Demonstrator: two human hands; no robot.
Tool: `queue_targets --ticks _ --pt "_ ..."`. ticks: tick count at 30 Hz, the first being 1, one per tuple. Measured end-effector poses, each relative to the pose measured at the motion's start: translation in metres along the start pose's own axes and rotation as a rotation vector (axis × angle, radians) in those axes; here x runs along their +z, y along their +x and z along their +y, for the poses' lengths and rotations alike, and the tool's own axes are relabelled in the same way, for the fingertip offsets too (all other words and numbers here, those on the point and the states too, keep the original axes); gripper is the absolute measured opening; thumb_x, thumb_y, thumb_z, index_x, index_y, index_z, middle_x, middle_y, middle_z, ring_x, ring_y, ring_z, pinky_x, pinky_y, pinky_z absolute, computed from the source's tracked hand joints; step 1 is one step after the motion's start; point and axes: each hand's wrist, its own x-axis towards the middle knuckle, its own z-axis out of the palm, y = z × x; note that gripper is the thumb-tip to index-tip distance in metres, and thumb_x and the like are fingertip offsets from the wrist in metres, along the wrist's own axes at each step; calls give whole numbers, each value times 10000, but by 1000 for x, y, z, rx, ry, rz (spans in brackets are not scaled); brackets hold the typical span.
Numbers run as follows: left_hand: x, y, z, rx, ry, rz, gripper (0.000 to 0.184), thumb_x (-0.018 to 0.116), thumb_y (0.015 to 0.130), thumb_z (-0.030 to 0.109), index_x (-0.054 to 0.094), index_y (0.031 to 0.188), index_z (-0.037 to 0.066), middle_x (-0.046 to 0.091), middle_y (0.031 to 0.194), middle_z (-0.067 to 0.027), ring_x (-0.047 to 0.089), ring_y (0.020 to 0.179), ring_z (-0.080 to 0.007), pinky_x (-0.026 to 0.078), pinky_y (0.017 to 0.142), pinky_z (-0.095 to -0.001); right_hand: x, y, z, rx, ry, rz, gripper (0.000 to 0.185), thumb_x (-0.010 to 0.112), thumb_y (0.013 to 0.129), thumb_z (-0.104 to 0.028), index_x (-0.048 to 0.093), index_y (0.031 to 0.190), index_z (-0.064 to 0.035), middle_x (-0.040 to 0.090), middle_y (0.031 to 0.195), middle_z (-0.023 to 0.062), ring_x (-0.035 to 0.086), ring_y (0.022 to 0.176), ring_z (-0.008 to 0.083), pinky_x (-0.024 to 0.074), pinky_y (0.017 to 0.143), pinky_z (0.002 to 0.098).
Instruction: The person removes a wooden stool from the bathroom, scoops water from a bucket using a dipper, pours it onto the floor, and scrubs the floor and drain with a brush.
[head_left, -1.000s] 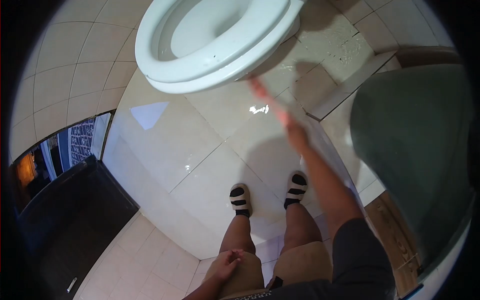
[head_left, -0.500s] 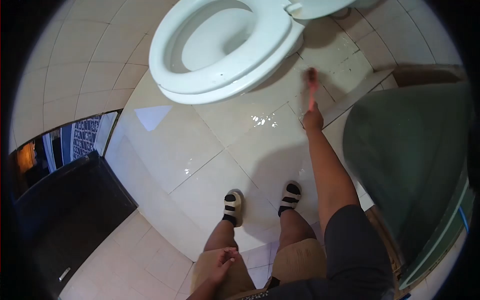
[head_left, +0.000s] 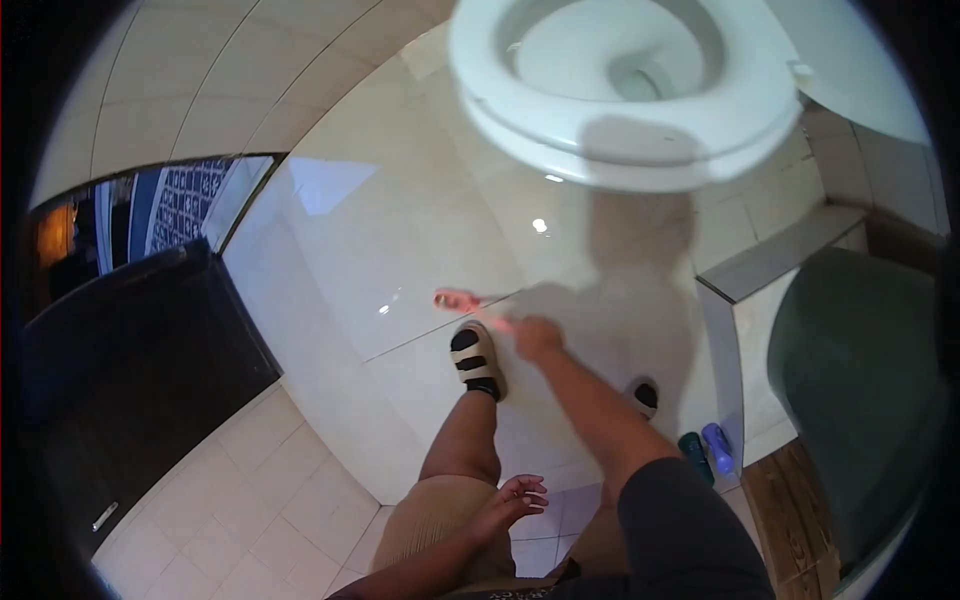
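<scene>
My right hand [head_left: 538, 340] is closed around the handle of a pink brush [head_left: 460, 301], held low over the wet tiled floor [head_left: 420, 240]. The brush head is blurred and lies just beyond the toe of my left sandal [head_left: 473, 360]. Whether its bristles touch the tiles I cannot tell. Near my thigh, my left hand [head_left: 515, 500] hangs with loosely bent fingers apart and nothing in it. At the upper right stands a white toilet [head_left: 610, 150], its lid [head_left: 860, 70] raised and my shadow across the front rim.
A low tiled ledge [head_left: 780, 255] runs along the right, beside a large dark green container [head_left: 860, 380]. A green bottle [head_left: 697, 457] and a purple bottle [head_left: 718, 447] lie by its foot. On the left is a dark door [head_left: 150, 400] next to an opening.
My right hand has swung the brush from beside the toilet's base leftward and back toward my left foot. The view has shifted, with the toilet now farther right. My left hand has moved slightly right.
</scene>
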Motion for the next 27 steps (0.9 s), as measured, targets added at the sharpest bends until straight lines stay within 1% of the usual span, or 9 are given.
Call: queue_targets --ticks 3,6,9,11,14,15,18,21,27 --pt "-31 -18 26 -9 -111 -34 417 486 818 168 341 1197 70 431 1100 -88 465 1003 -210 376 879 -366 -50 65 28 30 -52 201 257 449 778 -200 605 960 -109 595 961 133 566 889 288 450 746 398" --pt "-54 -33 39 -52 -224 -57 470 514 801 225 326 1207 82 422 1114 -89 452 1021 -217 367 885 -368 -127 77 26 156 60 585 388 406 815 -211 449 1187 -313 597 927 139 570 846 329 450 740 428" --pt "-68 -43 50 -59 -304 -124 484 515 800 251 321 1212 86 425 1112 -79 454 1018 -210 368 882 -354 -153 85 -9 317 35 684 414 342 860 -282 360 1264 -192 576 996 149 560 859 348 442 735 440" --pt "-75 -52 65 -71 -318 -195 492 513 803 271 318 1214 85 425 1114 -73 457 1012 -199 371 877 -339 -119 97 -23 179 71 720 430 303 882 -320 321 1286 -175 557 1040 159 546 879 365 433 754 437" --pt "-91 -75 104 -23 -448 -240 469 507 815 273 333 1209 86 442 1098 -66 464 1001 -180 381 860 -319 -50 66 -92 -56 136 456 550 279 878 -457 292 1298 -102 463 1198 159 461 1080 315 373 877 366" --pt "-100 -81 112 24 -503 -259 439 495 823 260 350 1199 86 455 1076 -57 471 975 -167 388 829 -307 -22 57 -118 -387 286 434 550 271 880 -457 303 1292 -93 426 1240 148 422 1125 300 336 924 350" --pt "-126 -90 128 136 -674 -314 370 468 840 228 394 1170 78 488 1016 -36 486 905 -135 403 751 -274 38 42 -208 -510 244 -2 505 354 877 -368 342 1253 -30 442 1220 159 434 1116 304 344 932 356" --pt "-142 -90 137 205 -853 -338 342 462 844 213 413 1147 63 505 979 -29 492 869 -121 407 717 -261 76 49 -299 -288 -95 -356 484 440 785 -166 361 1262 -193 531 1100 144 533 961 326 420 822 400" --pt "-154 -91 163 273 -1019 -262 345 469 840 214 404 1144 66 495 985 -35 495 863 -123 412 723 -266 100 128 -330 -388 -432 -348 504 419 788 -157 345 1271 -281 584 905 119 570 843 295 452 724 421"
